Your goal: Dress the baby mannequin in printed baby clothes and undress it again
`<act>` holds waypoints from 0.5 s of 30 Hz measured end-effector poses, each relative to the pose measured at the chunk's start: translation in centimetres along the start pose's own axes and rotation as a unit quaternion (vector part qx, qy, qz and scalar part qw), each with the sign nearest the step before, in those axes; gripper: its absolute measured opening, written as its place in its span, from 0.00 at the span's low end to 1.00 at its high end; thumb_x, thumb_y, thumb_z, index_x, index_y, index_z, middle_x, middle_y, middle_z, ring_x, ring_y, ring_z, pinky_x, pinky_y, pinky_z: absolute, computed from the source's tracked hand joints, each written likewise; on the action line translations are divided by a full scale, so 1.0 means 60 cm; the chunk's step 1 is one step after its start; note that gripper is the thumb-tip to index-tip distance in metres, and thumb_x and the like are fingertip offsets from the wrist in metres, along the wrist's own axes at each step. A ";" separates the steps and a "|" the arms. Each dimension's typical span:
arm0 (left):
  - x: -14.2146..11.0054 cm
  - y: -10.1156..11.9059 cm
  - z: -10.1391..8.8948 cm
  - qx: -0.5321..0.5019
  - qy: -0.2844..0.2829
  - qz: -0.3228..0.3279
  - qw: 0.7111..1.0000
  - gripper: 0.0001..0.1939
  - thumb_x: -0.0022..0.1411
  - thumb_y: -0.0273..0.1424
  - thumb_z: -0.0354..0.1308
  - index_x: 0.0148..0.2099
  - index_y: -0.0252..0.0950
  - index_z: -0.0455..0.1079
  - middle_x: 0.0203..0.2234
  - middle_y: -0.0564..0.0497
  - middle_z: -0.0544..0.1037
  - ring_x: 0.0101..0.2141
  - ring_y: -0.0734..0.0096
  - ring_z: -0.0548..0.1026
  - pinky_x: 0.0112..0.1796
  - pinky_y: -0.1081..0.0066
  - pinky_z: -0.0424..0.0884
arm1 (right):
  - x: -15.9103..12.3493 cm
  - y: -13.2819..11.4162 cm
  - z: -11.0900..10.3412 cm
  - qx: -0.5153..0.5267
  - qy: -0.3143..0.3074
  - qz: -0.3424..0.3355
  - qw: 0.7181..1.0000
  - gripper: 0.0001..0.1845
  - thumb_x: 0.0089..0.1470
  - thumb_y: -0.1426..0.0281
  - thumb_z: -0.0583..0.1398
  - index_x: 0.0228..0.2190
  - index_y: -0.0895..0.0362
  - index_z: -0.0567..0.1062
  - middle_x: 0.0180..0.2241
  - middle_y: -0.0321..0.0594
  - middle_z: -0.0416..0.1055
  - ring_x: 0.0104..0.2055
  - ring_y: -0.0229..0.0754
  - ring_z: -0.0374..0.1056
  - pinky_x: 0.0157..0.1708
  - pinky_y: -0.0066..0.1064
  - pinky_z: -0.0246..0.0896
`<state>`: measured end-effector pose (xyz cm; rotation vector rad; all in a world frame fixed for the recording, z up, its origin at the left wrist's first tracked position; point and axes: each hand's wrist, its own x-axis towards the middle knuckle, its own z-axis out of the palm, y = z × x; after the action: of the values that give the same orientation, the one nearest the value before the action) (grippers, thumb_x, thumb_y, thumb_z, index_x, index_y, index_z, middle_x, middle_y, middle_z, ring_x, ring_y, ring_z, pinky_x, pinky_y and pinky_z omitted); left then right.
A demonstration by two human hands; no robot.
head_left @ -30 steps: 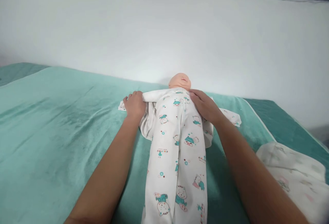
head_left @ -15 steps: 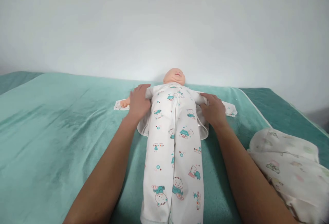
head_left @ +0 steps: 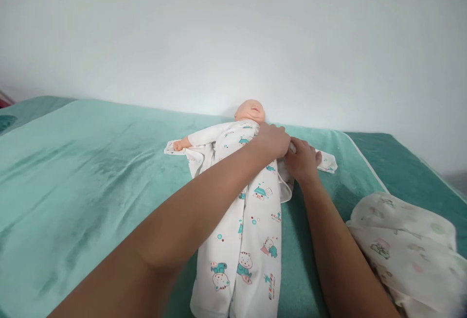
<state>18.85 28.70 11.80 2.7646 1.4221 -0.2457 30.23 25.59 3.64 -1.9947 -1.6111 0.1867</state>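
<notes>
A baby doll [head_left: 250,111] lies on its back on a teal blanket [head_left: 91,172], dressed in a white romper [head_left: 248,220] printed with teal animals. My left hand [head_left: 273,141] has reached across the doll's chest and grips the cloth at the sleeve on the right side, fingers curled. My right hand [head_left: 302,161] lies beside it on the same sleeve, fingers closed on the fabric. The doll's other arm [head_left: 182,144] sticks out to the left, its bare hand showing at the cuff.
A crumpled white printed garment [head_left: 404,240] lies on the blanket at the lower right. A white wall [head_left: 233,45] runs just behind the doll's head. The blanket's right edge [head_left: 368,162] shows a darker cover beneath it.
My left hand left the sleeve on the left and crossed over the doll's chest to the right sleeve, meeting my right hand. The doll's hand on the left is now uncovered.
</notes>
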 end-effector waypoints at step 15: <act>0.032 -0.030 -0.013 0.010 0.014 -0.111 0.994 0.23 0.59 0.29 0.62 0.58 0.39 0.75 0.54 0.37 0.78 0.57 0.47 0.72 0.57 0.47 0.63 | 0.012 0.023 -0.046 0.036 -0.066 0.022 0.997 0.26 0.60 0.69 0.49 0.52 0.50 0.80 0.51 0.45 0.79 0.53 0.54 0.72 0.49 0.42 0.64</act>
<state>18.58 31.36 12.39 2.6342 1.7446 -0.2266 32.84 25.19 5.41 -2.0002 -1.6179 0.3970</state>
